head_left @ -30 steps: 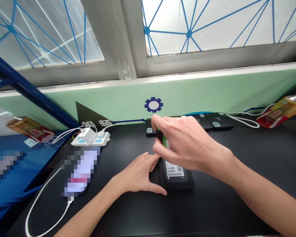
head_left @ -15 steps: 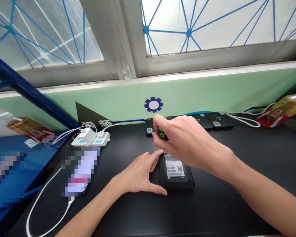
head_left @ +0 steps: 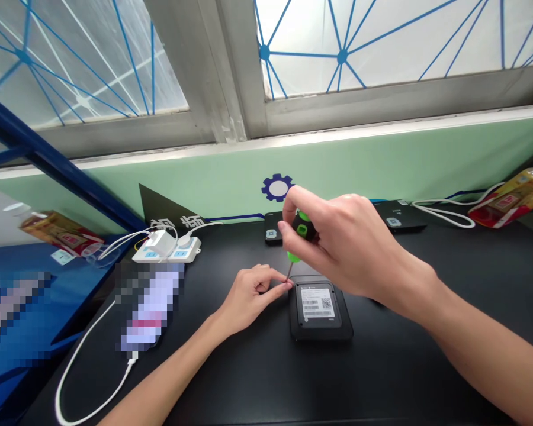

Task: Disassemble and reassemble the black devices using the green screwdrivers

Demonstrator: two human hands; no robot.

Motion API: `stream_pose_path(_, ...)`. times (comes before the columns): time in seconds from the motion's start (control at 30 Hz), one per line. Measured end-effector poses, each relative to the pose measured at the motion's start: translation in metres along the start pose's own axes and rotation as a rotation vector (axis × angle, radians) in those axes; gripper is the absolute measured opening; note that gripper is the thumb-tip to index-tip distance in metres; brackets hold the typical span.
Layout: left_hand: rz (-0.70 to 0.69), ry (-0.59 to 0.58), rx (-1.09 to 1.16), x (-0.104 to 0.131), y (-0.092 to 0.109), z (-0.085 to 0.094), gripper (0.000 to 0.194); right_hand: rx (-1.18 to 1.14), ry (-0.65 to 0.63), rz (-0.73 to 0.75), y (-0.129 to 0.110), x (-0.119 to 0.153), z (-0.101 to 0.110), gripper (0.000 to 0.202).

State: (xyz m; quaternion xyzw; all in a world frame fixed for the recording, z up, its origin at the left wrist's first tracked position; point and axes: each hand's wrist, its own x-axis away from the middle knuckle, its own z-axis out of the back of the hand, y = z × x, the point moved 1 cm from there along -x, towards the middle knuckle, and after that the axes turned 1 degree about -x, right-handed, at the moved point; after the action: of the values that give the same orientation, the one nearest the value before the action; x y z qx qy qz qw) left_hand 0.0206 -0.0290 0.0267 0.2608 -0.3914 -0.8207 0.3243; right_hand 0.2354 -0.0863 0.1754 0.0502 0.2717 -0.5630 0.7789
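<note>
My right hand (head_left: 350,242) grips a green and black screwdriver (head_left: 302,227), its thin shaft pointing down. At the screwdriver's tip, the thumb and forefinger of my left hand (head_left: 253,293) are pinched together, beside the upper left corner of a black device (head_left: 322,328). Anything tiny between those fingertips cannot be made out apart from the tip. The device lies flat on the black table (head_left: 266,378), and a white label with a barcode and a QR code (head_left: 318,303) shows on its upper face.
Along the wall lie more black devices (head_left: 400,216), partly behind my right hand. A white power strip (head_left: 166,253) with plugs and a phone (head_left: 151,307) on a white cable are at the left. Bottles lie at the far left (head_left: 62,232) and far right (head_left: 510,198).
My left thumb has moved up from the device's side to meet the forefinger at the screwdriver tip. My right hand has shifted slightly right, and the screwdriver's shaft now shows.
</note>
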Motion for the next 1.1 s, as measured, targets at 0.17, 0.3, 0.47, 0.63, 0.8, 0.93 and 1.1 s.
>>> stream_pose_path(0.17, 0.186, 0.11, 0.414, -0.004, 0.0, 0.003, 0.013, -0.092, 0.131, 0.001, 0.002, 0.001, 0.007, 0.013)
stream_pose_path(0.3, 0.324, 0.263, 1.01, -0.009, 0.003, 0.01, 0.032, -0.348, 0.215, -0.062, 0.002, 0.002, 0.015, 0.009)
stream_pose_path(0.47, 0.347, 0.282, 1.227, -0.013, 0.008, 0.026, 0.029, -0.508, 0.347, -0.143, 0.005, -0.001, 0.013, 0.02)
stream_pose_path(0.63, 0.397, 0.41, 1.397, -0.015, 0.005, 0.032, 0.029, -0.442, 0.429, -0.148, 0.01, -0.006, 0.007, 0.024)
stream_pose_path(0.8, 0.533, 0.269, 1.503, -0.017, 0.007, 0.022, 0.045, -0.344, 0.138, -0.153, 0.01, -0.005, 0.007, 0.024)
stream_pose_path(0.93, 0.408, 0.142, 1.511, -0.016, 0.011, 0.018, 0.057, -0.455, -0.06, -0.03, 0.009, -0.001, 0.0, 0.024)
stream_pose_path(1.1, 0.436, 0.021, 1.5, -0.012, 0.016, 0.011, 0.049, -0.082, -0.299, 0.147, 0.002, 0.002, -0.033, 0.011)
